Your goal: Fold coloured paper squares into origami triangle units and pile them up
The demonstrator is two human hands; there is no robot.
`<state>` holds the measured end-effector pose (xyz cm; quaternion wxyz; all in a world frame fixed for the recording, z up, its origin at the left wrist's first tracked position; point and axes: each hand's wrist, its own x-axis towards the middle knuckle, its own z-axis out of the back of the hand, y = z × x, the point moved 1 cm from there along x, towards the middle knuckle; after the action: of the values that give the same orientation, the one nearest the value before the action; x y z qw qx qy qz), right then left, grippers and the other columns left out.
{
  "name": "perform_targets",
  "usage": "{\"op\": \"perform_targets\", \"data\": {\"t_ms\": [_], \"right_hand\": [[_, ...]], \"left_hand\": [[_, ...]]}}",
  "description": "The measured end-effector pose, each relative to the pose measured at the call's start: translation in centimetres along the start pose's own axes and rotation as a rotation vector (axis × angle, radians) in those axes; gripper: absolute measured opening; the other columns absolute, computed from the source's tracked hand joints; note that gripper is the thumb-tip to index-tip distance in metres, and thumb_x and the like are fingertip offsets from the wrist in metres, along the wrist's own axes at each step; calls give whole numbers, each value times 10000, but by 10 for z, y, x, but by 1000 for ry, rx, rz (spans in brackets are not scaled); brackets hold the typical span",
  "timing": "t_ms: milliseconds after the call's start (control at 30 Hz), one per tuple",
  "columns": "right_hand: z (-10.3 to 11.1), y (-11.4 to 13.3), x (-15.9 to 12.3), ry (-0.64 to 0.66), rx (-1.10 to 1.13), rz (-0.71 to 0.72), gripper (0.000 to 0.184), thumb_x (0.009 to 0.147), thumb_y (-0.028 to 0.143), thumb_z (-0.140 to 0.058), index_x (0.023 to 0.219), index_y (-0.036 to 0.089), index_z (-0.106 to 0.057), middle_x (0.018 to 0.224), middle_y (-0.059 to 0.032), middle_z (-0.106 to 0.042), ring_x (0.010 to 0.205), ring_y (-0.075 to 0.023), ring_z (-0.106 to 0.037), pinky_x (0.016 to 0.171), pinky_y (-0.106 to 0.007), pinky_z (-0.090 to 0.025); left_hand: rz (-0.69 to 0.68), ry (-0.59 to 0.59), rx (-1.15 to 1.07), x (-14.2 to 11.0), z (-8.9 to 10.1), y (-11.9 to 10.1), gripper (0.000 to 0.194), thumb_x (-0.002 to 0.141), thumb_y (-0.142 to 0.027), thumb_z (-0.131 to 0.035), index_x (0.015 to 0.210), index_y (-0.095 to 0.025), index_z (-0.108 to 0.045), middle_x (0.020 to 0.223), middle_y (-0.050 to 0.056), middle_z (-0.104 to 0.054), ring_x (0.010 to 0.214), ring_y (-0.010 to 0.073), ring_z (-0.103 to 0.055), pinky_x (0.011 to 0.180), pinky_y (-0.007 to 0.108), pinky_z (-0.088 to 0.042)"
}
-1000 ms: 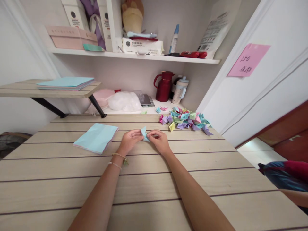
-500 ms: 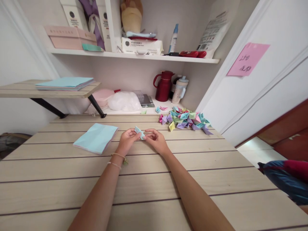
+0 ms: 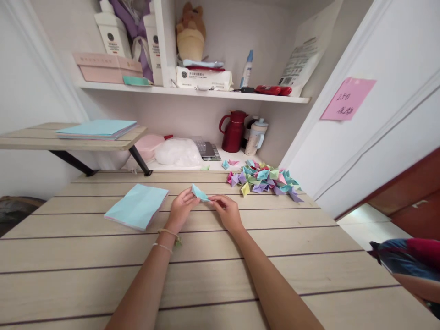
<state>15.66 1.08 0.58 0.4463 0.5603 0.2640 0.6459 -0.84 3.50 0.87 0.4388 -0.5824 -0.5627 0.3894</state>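
Note:
A small light blue folded paper boat (image 3: pixel 200 193) is held up between both hands over the slatted table. My left hand (image 3: pixel 183 207) pinches its left end between thumb and fingers, a bracelet and a pale band at the wrist. With closed fingertips, my right hand (image 3: pixel 227 211) grips the pointed right end. Left of my hands lies a stack of light blue paper sheets (image 3: pixel 137 206). To the right, a heap of folded paper boats (image 3: pixel 264 178) in several colours sits at the table's far edge, a yellow one (image 3: pixel 245 189) at its front.
More paper (image 3: pixel 98 129) rests on a raised wooden stand (image 3: pixel 117 145) at left. Behind the table are a plastic bag (image 3: pixel 178 152), a red jug (image 3: pixel 234 132) and a tumbler (image 3: pixel 256 137). A shelf (image 3: pixel 195 92) spans above. Part of a person (image 3: pixel 409 259) shows at far right.
The paper boat is now stretched out longer and flatter between my fingers, its right tip pulled toward my right hand. The whole view has shifted slightly as the head tilted up.

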Motion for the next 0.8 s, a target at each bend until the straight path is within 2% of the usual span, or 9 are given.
{"op": "perform_targets", "data": {"t_ms": [167, 233, 333, 400, 467, 567, 667, 800], "right_hand": [[7, -1, 1, -78, -71, -7, 166, 791, 295, -539, 842, 195, -662, 817, -48, -663, 712, -160, -587, 648, -271, -469], [7, 1, -1, -43, -92, 0, 232, 759, 325, -586, 944, 194, -633, 826, -45, -658, 663, -150, -575, 614, -262, -472], [4, 7, -4, 76, -166, 68, 422, 721, 331, -637, 1119, 215, -557, 864, -38, -648, 628, -136, -557, 607, -255, -473], [2, 11, -5, 140, -231, 133, 344, 762, 306, -597, 1098, 233, -580, 873, -38, -643, 675, -142, -564, 656, -265, -468], [0, 13, -5, 149, -257, 162, 210, 807, 286, -537, 983, 233, -638, 850, -43, -645, 729, -156, -572, 694, -279, -457], [2, 10, -3, 42, -192, 98, 191, 822, 303, -505, 881, 210, -660, 838, -57, -650, 737, -168, -579, 679, -285, -460], [10, 1, 1, -106, -89, -27, 240, 819, 347, -488, 907, 183, -639, 832, -64, -645, 666, -161, -572, 629, -282, -468], [39, -13, 5, -245, -132, -141, 323, 830, 390, -422, 961, 159, -605, 865, -80, -634, 652, -167, -565, 608, -291, -461]], "left_hand": [[7, -48, -11, -1, -1, -3, 491, 579, -248, -733, 1033, -130, -586, 982, 116, -674, 908, 208, -626, 832, 330, -467], [14, -48, -14, -1, -1, -2, 450, 569, -255, -738, 978, -121, -607, 942, 110, -683, 876, 205, -635, 816, 332, -478], [16, -69, -14, 0, -3, -1, 404, 555, -257, -747, 912, -116, -619, 896, 97, -690, 843, 196, -640, 794, 325, -493], [28, -74, -8, -1, -5, -1, 397, 550, -261, -752, 897, -118, -621, 861, 87, -695, 811, 190, -646, 769, 317, -505], [47, -51, 0, -3, -7, -1, 391, 555, -272, -753, 890, -117, -621, 839, 88, -697, 779, 190, -652, 744, 312, -515], [72, -18, -10, -4, -6, -2, 392, 610, -322, -723, 922, -115, -607, 845, 108, -696, 751, 200, -663, 726, 321, -521], [83, -30, -44, -2, -2, -3, 417, 696, -419, -634, 968, -106, -591, 850, 136, -691, 737, 212, -670, 722, 336, -520], [90, -27, -81, 1, 4, -2, 474, 753, -504, -526, 978, -91, -588, 864, 163, -683, 747, 226, -670, 720, 346, -517]]}}
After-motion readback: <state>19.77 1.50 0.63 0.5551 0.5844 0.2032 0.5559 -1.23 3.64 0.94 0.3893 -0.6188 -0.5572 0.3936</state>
